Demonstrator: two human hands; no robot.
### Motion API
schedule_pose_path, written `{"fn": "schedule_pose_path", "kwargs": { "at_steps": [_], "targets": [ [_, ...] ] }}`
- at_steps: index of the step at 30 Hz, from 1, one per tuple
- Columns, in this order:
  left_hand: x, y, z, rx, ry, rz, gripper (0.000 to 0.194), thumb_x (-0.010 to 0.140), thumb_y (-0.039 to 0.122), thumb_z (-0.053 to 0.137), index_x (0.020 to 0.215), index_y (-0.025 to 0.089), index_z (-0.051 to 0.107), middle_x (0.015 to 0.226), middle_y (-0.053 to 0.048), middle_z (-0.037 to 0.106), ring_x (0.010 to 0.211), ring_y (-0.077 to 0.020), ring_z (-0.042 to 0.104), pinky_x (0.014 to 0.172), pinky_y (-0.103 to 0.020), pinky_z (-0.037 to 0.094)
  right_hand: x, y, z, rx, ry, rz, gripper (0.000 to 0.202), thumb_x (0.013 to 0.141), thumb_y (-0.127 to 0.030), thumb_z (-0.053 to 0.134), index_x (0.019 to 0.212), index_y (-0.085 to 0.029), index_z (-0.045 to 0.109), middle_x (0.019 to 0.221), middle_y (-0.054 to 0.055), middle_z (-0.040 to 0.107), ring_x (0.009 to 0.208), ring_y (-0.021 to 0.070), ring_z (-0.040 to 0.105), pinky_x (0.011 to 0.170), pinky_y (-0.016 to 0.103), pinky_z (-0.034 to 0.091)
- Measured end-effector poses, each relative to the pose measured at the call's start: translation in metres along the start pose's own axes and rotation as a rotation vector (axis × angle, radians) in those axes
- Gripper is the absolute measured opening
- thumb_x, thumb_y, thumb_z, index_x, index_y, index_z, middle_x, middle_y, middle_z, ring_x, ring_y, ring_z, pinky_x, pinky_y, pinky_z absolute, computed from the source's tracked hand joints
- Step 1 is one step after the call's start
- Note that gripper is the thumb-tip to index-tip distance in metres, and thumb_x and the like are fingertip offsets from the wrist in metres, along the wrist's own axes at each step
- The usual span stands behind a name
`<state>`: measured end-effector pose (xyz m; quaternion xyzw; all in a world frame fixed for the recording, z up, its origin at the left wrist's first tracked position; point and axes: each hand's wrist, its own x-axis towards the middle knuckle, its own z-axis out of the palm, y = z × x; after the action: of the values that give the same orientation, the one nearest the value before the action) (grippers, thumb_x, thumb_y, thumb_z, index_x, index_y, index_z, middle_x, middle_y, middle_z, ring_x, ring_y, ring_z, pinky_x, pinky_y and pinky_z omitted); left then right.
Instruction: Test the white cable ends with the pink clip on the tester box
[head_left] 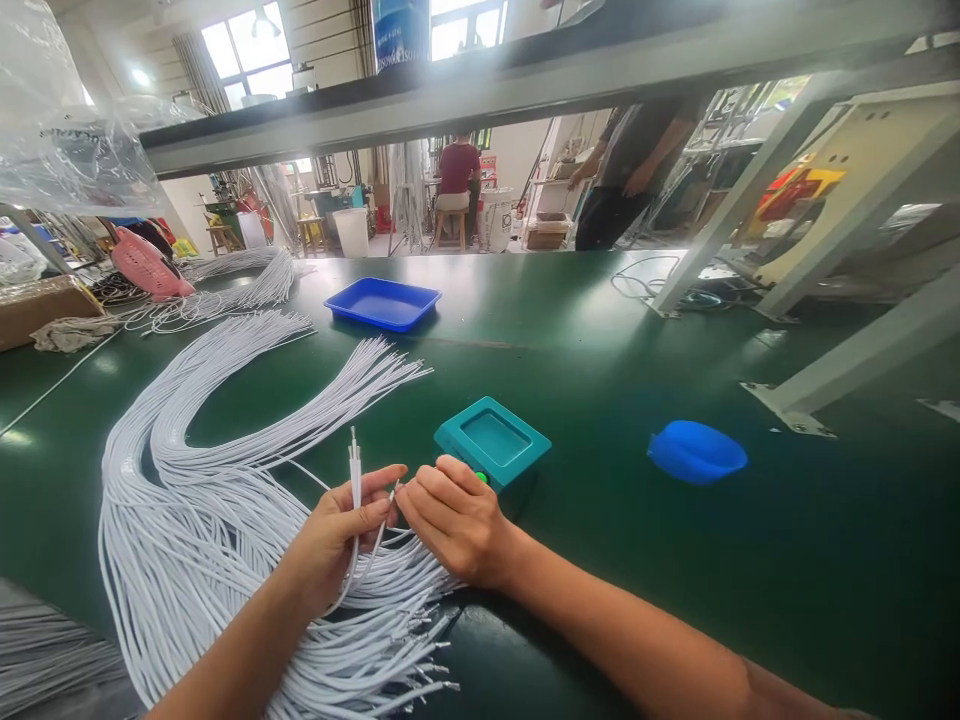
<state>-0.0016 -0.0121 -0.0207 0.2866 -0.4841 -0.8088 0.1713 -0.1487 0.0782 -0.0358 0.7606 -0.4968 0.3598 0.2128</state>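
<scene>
My left hand [341, 525] grips a few white wires [355, 480], their stripped ends pointing up between thumb and fingers. Close beside it, my right hand [457, 515] is closed, fingertips pinched at the tip of a single white wire [381, 530]. Its fingers partly hide that tip. Below and to the left of both hands spreads a large bundle of white wires [187, 540], with bare metal ends at the lower right. Just behind my right hand sits a teal device [499, 440] with a recessed top and a green button [481, 477].
A blue tray [382, 303] lies farther back on the green table [585, 370]. At right is a blue bowl [697, 452], near the metal shelf legs [817, 380]. A pink fan-like object [146, 262] and a cardboard box [45, 310] stand at left. Two people are beyond the table.
</scene>
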Motion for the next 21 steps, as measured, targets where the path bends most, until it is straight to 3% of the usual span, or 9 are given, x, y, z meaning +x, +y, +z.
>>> {"fn": "schedule_pose_path", "kwargs": {
  "at_steps": [2,7,12,14,16,21],
  "targets": [
    [0.001,0.000,-0.002,0.006,-0.018,-0.010,0.038,0.068,0.019,0.068,0.105,0.013,0.062,0.065,-0.001,0.054,0.050,-0.0040,0.036,0.048,-0.018,0.027,0.003,0.006,-0.003,0.075,-0.047,0.006,0.022,0.086,-0.013,0.043,0.077,-0.016,0.063,0.073,0.006,0.063,0.079,0.0166,0.053,0.078,0.032,0.039],
    [0.001,0.000,-0.003,0.100,-0.014,0.074,0.041,0.070,0.021,0.067,0.110,0.017,0.058,0.068,-0.001,0.054,0.053,-0.0052,0.038,0.051,-0.019,0.029,0.020,0.010,-0.016,0.359,-0.133,0.533,0.017,0.083,-0.028,0.052,0.078,-0.018,0.065,0.070,0.002,0.064,0.067,0.0129,0.052,0.064,0.026,0.040],
    [-0.001,-0.001,0.000,0.180,-0.004,0.144,0.033,0.069,0.021,0.068,0.101,0.016,0.059,0.071,-0.002,0.057,0.058,-0.0076,0.044,0.052,-0.020,0.031,0.018,0.003,-0.013,0.502,-0.213,0.711,0.017,0.081,-0.025,0.054,0.073,-0.018,0.067,0.068,0.000,0.065,0.061,0.0111,0.053,0.056,0.022,0.039],
    [0.000,-0.002,0.000,0.177,-0.015,0.125,0.032,0.069,0.020,0.068,0.098,0.016,0.057,0.070,-0.002,0.058,0.056,-0.0078,0.044,0.051,-0.020,0.030,0.015,0.004,-0.009,0.463,-0.175,0.667,0.011,0.077,-0.019,0.057,0.071,-0.017,0.066,0.066,0.000,0.065,0.064,0.0117,0.053,0.058,0.021,0.040],
    [0.001,-0.003,-0.001,0.156,-0.018,0.068,0.031,0.069,0.020,0.067,0.097,0.017,0.053,0.067,-0.001,0.059,0.052,-0.0067,0.043,0.049,-0.020,0.029,0.013,0.009,-0.007,0.327,-0.160,0.515,0.008,0.076,-0.016,0.058,0.073,-0.017,0.065,0.070,0.001,0.065,0.072,0.0142,0.053,0.067,0.024,0.041],
    [0.007,-0.006,-0.007,0.098,0.033,-0.050,0.032,0.067,0.018,0.067,0.092,0.016,0.048,0.064,-0.001,0.059,0.045,-0.0054,0.041,0.044,-0.018,0.024,0.006,0.023,-0.008,-0.066,-0.413,0.209,0.015,0.082,-0.014,0.052,0.096,-0.016,0.059,0.093,0.007,0.065,0.091,0.0193,0.053,0.091,0.038,0.028]
  ]
}}
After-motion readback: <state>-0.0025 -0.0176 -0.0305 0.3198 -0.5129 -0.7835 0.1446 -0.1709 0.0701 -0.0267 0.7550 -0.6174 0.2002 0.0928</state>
